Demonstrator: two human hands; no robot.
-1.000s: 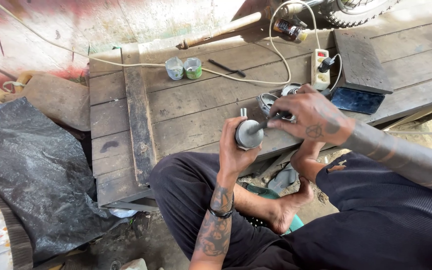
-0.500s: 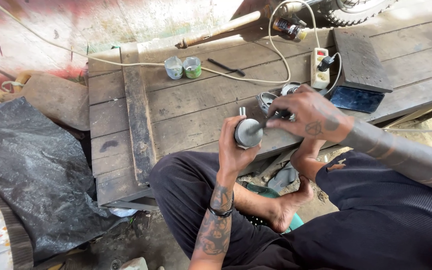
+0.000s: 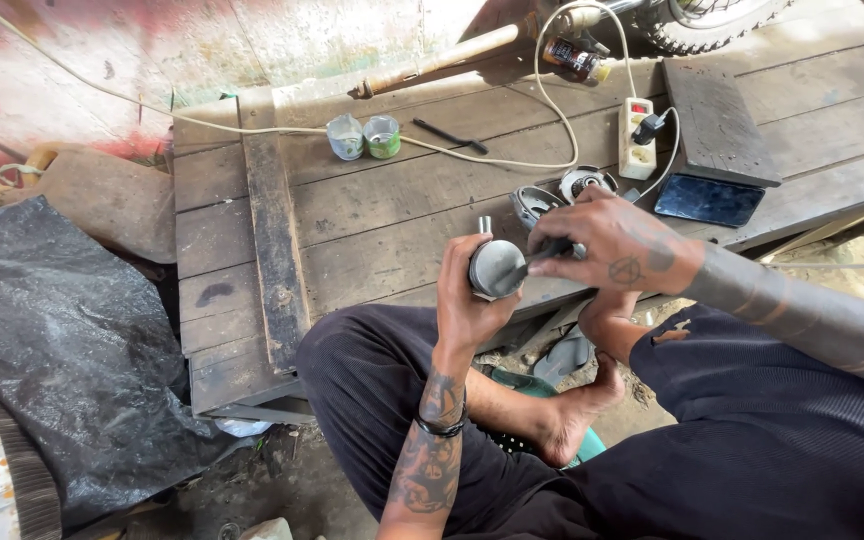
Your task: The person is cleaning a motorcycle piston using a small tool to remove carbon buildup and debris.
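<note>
Gripping grey piston (image 3: pixel 497 268) — left hand (image 3: pixel 464 300); right hand (image 3: pixel 617 245) scraping, dark tool (image 3: pixel 542 255).

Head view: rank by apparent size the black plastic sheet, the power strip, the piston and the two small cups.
1. Black plastic sheet, by far.
2. Piston, though it sits nearer the camera in the left hand.
3. Power strip, close to the piston; unsure.
4. Two cups, alike.

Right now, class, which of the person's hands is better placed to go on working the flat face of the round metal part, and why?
The right hand. It grips a thin dark tool whose tip lies on the round metal part. The left hand is wrapped around that part, holding it up.
</note>
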